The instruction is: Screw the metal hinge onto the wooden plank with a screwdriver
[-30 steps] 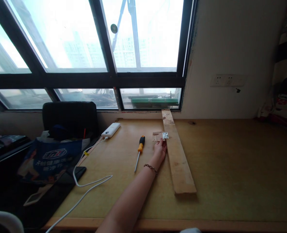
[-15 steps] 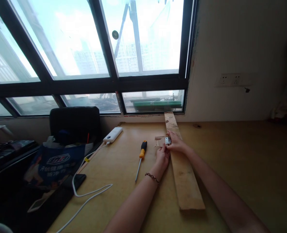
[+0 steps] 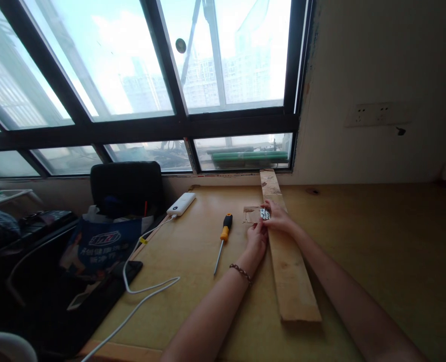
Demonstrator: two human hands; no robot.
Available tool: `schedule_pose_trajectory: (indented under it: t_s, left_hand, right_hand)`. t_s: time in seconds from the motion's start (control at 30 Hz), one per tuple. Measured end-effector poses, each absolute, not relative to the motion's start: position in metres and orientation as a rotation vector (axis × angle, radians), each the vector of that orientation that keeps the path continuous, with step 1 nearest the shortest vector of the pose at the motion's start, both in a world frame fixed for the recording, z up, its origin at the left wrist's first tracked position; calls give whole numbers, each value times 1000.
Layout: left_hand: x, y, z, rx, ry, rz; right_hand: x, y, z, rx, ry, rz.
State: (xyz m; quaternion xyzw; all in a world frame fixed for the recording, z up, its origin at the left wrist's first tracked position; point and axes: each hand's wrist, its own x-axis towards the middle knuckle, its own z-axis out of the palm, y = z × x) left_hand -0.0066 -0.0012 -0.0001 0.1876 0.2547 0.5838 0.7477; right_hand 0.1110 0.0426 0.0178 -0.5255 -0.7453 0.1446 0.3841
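A plank runs away across the table toward the window. The left hand lies flat beside the plank's left edge, fingers together, tips at a small metal hinge. The right hand rests on the plank, fingertips pinching the hinge. Left of them lies a screwdriver, and farther off a power bank.

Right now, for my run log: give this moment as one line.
left hand: at hinge | right hand: on hinge, plank | screwdriver: lying untouched
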Motion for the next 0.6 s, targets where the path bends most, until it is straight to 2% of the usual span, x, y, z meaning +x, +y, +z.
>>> schedule_pose_trajectory:
  t_s: [0.2,0.4,0.47,0.6]
  left_hand:
    - [-25,-18,5,532,990,1296]
    - [-86,-7,38,1079,1446,1628]
    - [-106,1,43,1272,1579,1619]
    - [-127,16,31,1184,1728,1350]
  right_hand:
    - [113,44,17,-1364,-1882,407]
    - [111,41,20,-1366,-1875,427]
    - [111,41,21,-1369,-1868,435]
    - [111,41,21,-1362,-1868,457]
